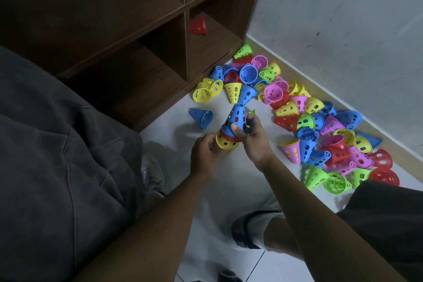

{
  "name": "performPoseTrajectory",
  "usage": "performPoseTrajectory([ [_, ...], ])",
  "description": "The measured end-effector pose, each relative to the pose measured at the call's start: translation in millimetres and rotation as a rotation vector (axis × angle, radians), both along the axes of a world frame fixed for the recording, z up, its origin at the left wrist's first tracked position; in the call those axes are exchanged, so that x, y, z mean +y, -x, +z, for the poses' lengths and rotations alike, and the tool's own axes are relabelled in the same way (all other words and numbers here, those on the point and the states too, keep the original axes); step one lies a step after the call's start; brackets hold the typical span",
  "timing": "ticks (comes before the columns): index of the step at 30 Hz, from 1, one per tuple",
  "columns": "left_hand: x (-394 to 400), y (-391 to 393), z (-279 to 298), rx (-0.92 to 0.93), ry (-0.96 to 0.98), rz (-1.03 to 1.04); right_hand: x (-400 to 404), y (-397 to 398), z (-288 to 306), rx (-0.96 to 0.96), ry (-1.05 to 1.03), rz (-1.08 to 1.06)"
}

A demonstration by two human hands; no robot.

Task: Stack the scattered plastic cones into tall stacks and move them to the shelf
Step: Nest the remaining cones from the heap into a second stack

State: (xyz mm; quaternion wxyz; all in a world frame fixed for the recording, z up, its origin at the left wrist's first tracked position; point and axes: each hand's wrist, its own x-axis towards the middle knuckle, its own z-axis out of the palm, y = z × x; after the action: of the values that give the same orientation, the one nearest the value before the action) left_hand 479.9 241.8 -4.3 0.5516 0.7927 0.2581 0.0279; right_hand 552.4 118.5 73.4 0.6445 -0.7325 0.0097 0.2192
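A short stack of perforated plastic cones point(231, 131) is held above the white floor: a blue cone point(237, 117) on top, a red rim under it, a yellow one lowest. My left hand point(207, 152) grips the stack's lower end. My right hand point(250, 138) closes its fingers around the blue top cone. A heap of loose cones point(297, 112) in blue, yellow, pink, green and red lies along the wall to the right. One blue cone point(201, 117) lies alone on its side left of the stack. A red cone point(198, 26) stands in the dark wooden shelf point(185, 46).
The shelf has several open compartments, its base meeting the floor just behind the stack. A grey wall point(343, 41) borders the heap on the right. My dark-trousered leg point(57, 155) fills the left; my shoe point(249, 231) rests on the tiles below my arms.
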Motion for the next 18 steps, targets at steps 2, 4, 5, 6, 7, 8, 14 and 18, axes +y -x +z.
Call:
performPoseTrajectory([
  [2, -0.5, 2.6, 1.7, 0.013, 0.039, -0.019, -0.9, -0.3, -5.9, -0.006, 0.018, 0.019],
  [4, -3.8, 3.3, 1.7, 0.050, 0.098, -0.039, -3.2, -0.2, -9.6, -0.029, 0.046, 0.026],
  [5, -6.3, 3.3, 1.1, 0.068, 0.121, -0.046, -5.6, -0.6, -11.7, -0.048, 0.069, 0.020],
  [6, -9.1, 3.0, 0.7, 0.089, 0.139, -0.052, -8.6, -0.8, -13.7, -0.069, 0.096, 0.012],
  [7, -11.8, 2.0, 0.0, 0.104, 0.150, -0.061, -11.8, -0.7, -15.4, -0.087, 0.125, 0.004],
  [8, -14.0, 1.2, -1.7, 0.118, 0.152, -0.080, -15.6, -0.3, -17.7, -0.115, 0.177, 0.004],
  [14, -19.4, 2.6, -19.6, 0.152, 0.064, -0.078, -40.8, 2.2, -38.6, -0.233, 0.446, 0.010],
  [18, -7.7, 1.9, -21.2, 0.210, 0.012, -0.015, -42.0, 0.8, -43.1, -0.289, 0.525, 0.055],
])
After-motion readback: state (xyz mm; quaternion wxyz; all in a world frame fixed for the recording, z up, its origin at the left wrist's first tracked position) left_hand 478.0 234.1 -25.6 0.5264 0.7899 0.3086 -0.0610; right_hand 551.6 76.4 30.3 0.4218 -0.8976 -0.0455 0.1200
